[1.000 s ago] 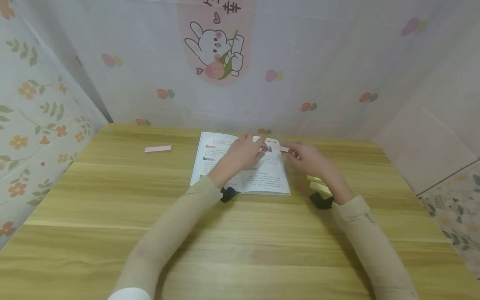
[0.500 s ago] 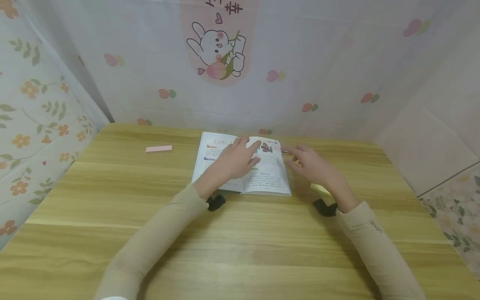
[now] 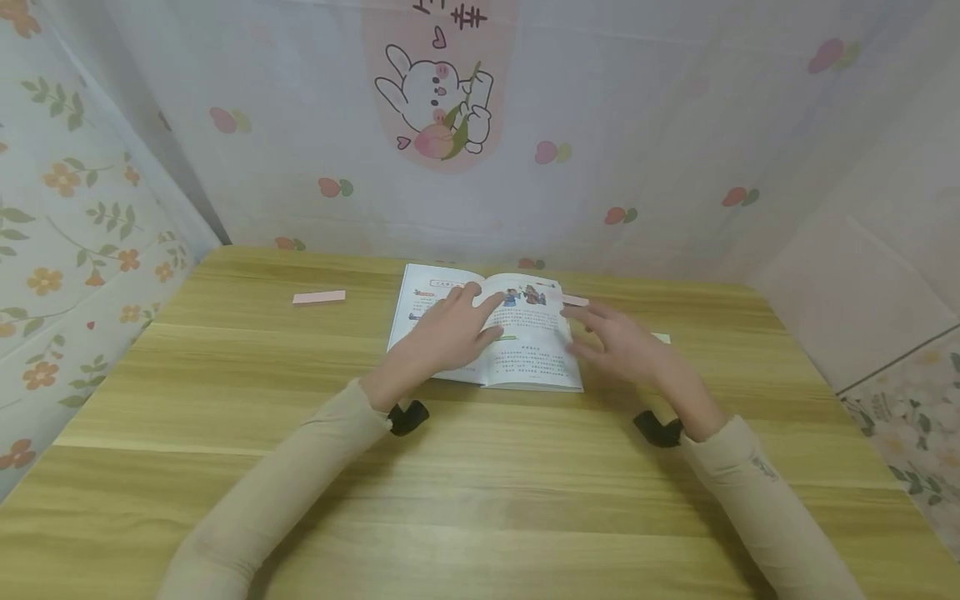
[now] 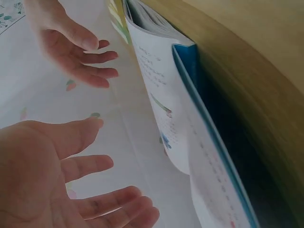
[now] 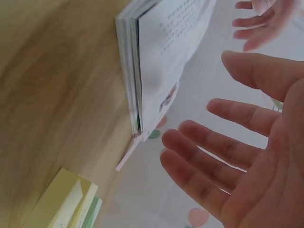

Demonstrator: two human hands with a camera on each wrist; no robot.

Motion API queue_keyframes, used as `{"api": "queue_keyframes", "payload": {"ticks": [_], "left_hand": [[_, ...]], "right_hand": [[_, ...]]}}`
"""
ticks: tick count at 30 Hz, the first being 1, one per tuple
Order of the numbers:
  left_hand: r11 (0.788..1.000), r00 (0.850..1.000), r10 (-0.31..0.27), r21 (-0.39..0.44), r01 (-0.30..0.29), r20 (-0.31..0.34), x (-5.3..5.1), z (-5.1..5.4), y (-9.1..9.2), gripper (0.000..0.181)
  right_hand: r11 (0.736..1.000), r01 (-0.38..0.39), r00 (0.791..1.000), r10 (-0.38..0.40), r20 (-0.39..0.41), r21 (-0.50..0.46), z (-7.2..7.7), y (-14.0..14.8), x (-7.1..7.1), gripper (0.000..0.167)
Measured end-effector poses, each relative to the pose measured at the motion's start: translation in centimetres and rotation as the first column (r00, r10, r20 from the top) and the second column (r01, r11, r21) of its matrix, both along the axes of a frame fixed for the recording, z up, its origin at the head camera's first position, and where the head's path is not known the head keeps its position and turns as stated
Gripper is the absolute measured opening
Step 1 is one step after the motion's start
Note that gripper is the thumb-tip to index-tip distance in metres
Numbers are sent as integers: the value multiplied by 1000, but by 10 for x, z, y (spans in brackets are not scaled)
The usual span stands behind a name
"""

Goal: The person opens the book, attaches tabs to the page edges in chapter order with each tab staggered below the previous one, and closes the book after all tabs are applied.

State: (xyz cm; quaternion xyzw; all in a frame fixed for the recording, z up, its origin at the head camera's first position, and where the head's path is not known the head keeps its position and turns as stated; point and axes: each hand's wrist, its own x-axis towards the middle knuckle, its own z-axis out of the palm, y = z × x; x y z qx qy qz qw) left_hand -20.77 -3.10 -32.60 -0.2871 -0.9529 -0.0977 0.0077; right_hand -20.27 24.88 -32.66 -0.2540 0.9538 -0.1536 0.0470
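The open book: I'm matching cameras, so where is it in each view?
Head: the book, near the centre.
Left wrist: slanting from top middle to lower right.
Right wrist: upper middle.
Shared landmark: the right hand, respectively right of centre, upper left and lower right.

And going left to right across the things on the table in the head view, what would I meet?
Pink strip on its own → open book → right hand.

Beige sleeves (image 3: 277,487), black wrist pieces (image 3: 408,418)
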Motion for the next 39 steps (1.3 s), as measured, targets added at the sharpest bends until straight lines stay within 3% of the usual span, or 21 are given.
{"api": "queue_keyframes", "payload": {"ticks": [11,24,33,39], "left_hand": [[998,997,50,-33,-48,67,6,-10,-20,57],[999,999,20,-48,-19,26,20,-20,-43,54],[997,994,42,-65,-35,101,27,-20,-51,52],[997,994,20,-70,-12,107,28,-25,-59,49]], "right_hand": [[996,-58,998,57,18,64,-12,-3,11,71],[992,-90,996,89,18,84,-24,0,14,82],[987,-124,992,126,-8,99,-28,4,15,81],[989,-127,992,129,-13,77,-31,2,13,81]]}}
